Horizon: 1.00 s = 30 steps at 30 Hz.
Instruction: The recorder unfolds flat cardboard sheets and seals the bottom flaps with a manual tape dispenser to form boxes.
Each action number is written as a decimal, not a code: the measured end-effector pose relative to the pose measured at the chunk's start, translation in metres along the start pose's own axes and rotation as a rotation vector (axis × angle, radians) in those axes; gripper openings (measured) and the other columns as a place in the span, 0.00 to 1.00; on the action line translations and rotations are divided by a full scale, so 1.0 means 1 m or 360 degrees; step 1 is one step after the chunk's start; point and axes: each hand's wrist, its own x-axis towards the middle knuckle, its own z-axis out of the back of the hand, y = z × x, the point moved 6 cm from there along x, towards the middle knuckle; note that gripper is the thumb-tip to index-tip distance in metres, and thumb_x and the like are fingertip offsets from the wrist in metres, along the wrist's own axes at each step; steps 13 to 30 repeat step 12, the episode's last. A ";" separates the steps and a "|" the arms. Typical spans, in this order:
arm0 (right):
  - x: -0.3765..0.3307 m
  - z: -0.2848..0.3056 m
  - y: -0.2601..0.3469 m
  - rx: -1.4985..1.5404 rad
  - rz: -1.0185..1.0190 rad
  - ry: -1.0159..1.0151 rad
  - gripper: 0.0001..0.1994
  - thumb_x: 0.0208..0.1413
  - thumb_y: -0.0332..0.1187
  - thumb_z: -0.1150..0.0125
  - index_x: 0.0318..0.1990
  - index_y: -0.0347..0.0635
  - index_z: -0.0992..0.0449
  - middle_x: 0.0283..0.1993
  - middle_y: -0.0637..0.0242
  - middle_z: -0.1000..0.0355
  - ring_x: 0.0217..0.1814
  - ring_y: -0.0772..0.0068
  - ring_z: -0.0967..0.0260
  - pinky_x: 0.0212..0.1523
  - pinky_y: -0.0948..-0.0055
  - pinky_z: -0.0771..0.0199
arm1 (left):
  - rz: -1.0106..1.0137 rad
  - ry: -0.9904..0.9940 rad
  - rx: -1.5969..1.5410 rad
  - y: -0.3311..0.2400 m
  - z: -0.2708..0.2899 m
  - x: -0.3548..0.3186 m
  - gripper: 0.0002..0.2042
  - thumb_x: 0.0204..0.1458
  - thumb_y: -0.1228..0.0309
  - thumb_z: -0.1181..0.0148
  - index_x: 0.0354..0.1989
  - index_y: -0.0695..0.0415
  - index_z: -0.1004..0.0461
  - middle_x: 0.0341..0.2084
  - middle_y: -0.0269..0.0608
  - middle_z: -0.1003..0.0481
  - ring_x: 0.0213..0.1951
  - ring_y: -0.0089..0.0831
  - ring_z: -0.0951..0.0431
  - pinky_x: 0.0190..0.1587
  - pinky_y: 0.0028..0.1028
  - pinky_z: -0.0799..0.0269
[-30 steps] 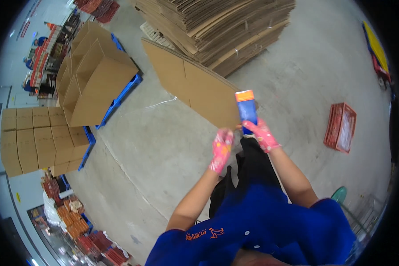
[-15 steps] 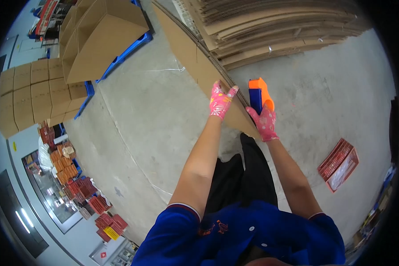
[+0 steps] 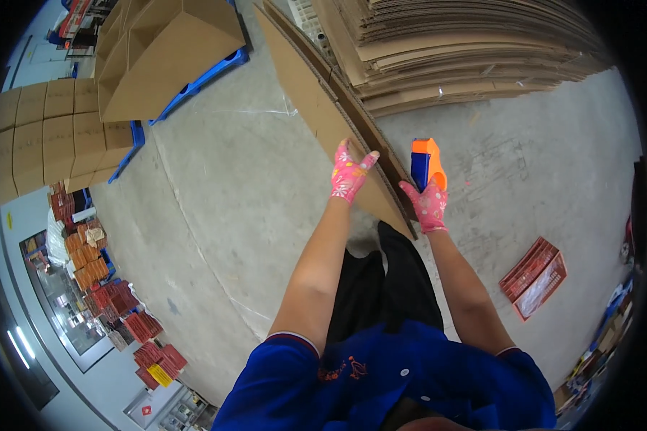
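A partly flattened brown cardboard box point(image 3: 313, 108) stands on edge, slanting from the top middle down toward my legs, with a narrow gap between its panels. My left hand point(image 3: 350, 178), in a pink flowered glove, is closed over the rim of the left panel, thumb on the gap side. My right hand point(image 3: 430, 207), in a matching glove, is wrapped round the handle of an orange and blue tape dispenser point(image 3: 431, 154). Its thumb reaches to the box's right panel. The fingers round the handle are partly hidden.
A tall stack of flat cardboard point(image 3: 453, 61) lies at the top right. Open boxes point(image 3: 180, 65) sit on a blue pallet point(image 3: 201, 85) at upper left, beside stacked cartons point(image 3: 43, 140). A red crate-like thing point(image 3: 532, 276) rests on the floor at right; red bundles point(image 3: 115, 298) line the left.
The box's panels have spread apart, opening a gap along the top. My left hand has shifted slightly left with its panel. The tape dispenser has moved slightly down in the view.
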 end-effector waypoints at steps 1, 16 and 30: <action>0.003 0.002 -0.005 -0.0034 -0.0022 0.0006 0.34 0.38 0.57 0.32 0.40 0.31 0.31 0.36 0.53 0.29 0.41 0.49 0.33 0.45 0.57 0.37 | -0.0012 0.0016 0.0000 -0.001 0.002 -0.004 0.45 0.41 0.51 0.32 0.62 0.63 0.48 0.60 0.55 0.41 0.60 0.45 0.39 0.59 0.35 0.41; -0.085 -0.026 0.112 -0.0150 0.0694 -0.0524 0.23 0.39 0.51 0.31 0.28 0.39 0.27 0.23 0.58 0.31 0.28 0.53 0.32 0.39 0.58 0.35 | 0.0134 0.0242 -0.0246 0.058 0.074 -0.032 0.41 0.45 0.51 0.36 0.64 0.58 0.48 0.60 0.55 0.41 0.56 0.47 0.33 0.57 0.35 0.37; -0.085 -0.026 0.112 -0.0150 0.0694 -0.0524 0.23 0.39 0.51 0.31 0.28 0.39 0.27 0.23 0.58 0.31 0.28 0.53 0.32 0.39 0.58 0.35 | 0.0134 0.0242 -0.0246 0.058 0.074 -0.032 0.41 0.45 0.51 0.36 0.64 0.58 0.48 0.60 0.55 0.41 0.56 0.47 0.33 0.57 0.35 0.37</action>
